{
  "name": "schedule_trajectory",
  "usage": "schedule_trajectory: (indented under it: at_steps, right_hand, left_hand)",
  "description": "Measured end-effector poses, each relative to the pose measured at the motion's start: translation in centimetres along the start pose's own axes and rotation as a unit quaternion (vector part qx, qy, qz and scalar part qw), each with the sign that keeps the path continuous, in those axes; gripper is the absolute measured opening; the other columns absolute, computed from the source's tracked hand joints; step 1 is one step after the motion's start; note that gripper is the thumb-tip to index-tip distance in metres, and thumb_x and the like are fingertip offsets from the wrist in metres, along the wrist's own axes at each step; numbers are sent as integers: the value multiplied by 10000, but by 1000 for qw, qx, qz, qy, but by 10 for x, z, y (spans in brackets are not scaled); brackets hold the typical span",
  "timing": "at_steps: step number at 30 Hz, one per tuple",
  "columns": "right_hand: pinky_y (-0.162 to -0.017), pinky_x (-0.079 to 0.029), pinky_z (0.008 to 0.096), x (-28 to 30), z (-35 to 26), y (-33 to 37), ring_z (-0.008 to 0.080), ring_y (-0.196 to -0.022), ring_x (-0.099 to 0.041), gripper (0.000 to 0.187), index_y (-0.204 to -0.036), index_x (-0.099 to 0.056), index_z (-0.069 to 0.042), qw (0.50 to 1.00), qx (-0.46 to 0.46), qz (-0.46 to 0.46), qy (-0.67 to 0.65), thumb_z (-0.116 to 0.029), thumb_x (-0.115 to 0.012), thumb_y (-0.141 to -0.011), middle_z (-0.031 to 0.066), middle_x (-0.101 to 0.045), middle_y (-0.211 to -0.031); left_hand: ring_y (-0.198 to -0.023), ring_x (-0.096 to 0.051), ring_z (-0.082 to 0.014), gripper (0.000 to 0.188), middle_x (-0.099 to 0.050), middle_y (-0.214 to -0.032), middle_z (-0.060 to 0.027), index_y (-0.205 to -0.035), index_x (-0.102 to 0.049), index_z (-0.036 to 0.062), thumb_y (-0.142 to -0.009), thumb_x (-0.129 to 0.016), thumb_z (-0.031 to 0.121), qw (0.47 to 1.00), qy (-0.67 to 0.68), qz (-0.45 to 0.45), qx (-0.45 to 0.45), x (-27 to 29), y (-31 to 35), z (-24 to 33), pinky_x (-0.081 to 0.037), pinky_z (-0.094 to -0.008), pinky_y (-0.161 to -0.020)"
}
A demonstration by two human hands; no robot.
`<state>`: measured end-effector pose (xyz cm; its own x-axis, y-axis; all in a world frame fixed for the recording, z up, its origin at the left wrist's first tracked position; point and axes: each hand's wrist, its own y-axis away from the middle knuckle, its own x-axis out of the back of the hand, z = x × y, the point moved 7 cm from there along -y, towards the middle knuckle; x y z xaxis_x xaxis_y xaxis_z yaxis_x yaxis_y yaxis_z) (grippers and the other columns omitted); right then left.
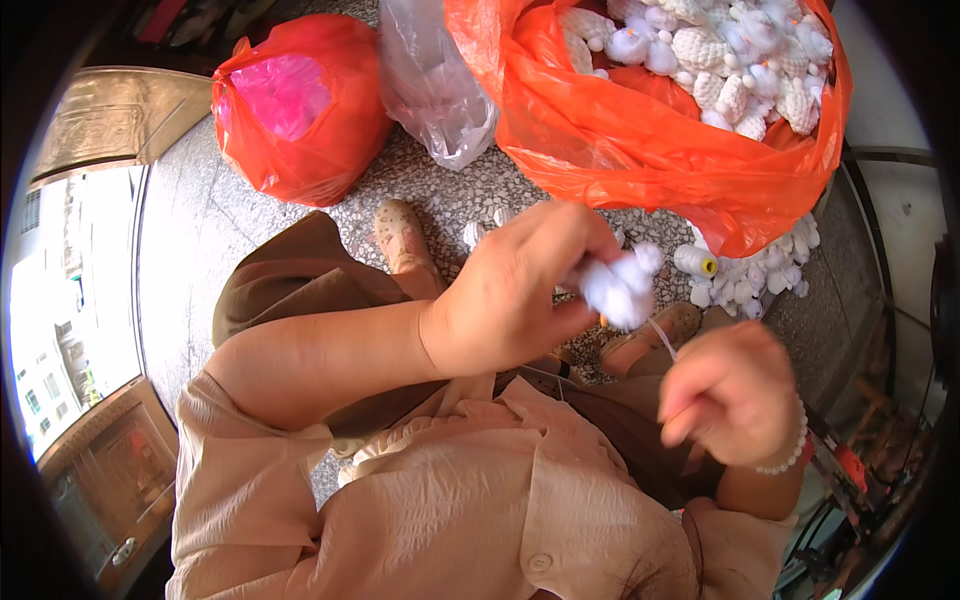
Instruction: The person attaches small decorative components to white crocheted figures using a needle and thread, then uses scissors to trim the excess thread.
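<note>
Between the fingers of my left hand (pixel 510 285) is a small white fluffy crocheted piece (pixel 622 287), slightly blurred, with a bit of orange at its lower edge. A pale strand of yarn (pixel 663 338) runs from it down to my right hand (pixel 735 392). That hand is closed, its fingers pinched together on the strand, and smeared a little by motion. A beaded bracelet circles the right wrist. Both hands are above my lap, apart from each other.
Ahead, a large orange plastic bag (pixel 600 160) holds many white crocheted pieces (pixel 735 60). More white pieces (pixel 755 280) lie on the speckled floor beside a white thread spool (pixel 695 262). A tied red bag (pixel 300 110) and a clear plastic bag (pixel 435 90) stand at the far left.
</note>
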<state>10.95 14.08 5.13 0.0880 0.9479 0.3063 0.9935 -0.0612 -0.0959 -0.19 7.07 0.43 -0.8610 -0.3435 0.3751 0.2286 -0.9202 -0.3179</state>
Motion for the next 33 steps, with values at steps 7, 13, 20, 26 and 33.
schedule_trajectory:
  at_steps: [7, 13, 20, 26, 33]
  right_hand:
    - [-477, -418, 235, 21, 9, 8, 121, -483, -555, 143, -851, -547, -26, 969, -113, 178, 130, -162, -578, -884, 52, -561, -618]
    - [-470, -418, 215, 24, 6, 13, 95, -497, -565, 101, -843, -551, 2, 946, -103, 250, 177, -88, -578, -879, 41, -575, -651]
    - [-448, -409, 215, 26, 9, 16, 89, -469, -555, 75, -840, -561, 1, 934, -127, 270, 198, -63, -584, -872, 36, -570, -630]
    - [-437, -404, 218, 24, 9, 13, 92, -461, -549, 73, -834, -564, 5, 934, -97, 262, 221, -56, -585, -869, 39, -569, -625]
    - [-435, -403, 228, 23, 8, 14, 101, -460, -551, 80, -827, -567, 5, 932, -107, 270, 216, -62, -588, -867, 50, -568, -627]
  left_hand:
    - [-927, -549, -98, 401, -549, -1000, -45, -1046, -441, 4, -721, -648, -109, 975, 137, -13, 177, -5, 5, -31, -461, -249, -812]
    - [-933, -548, -101, 398, -546, -1007, -53, -1053, -423, 2, -744, -663, -74, 972, 149, -37, 175, -9, 6, -27, -460, -254, -812]
    - [-958, -558, -119, 394, -547, -1019, -68, -1058, -411, 5, -764, -668, -44, 974, 154, -45, 162, -10, 7, -25, -457, -262, -839]
    - [-969, -569, -138, 389, -555, -1029, -90, -1060, -410, -4, -770, -665, -47, 974, 147, -56, 164, -11, 9, -25, -467, -274, -840]
    - [-947, -575, -135, 381, -564, -1015, -91, -1049, -419, -10, -766, -671, -46, 978, 137, -50, 152, -10, 9, -24, -475, -265, -816]
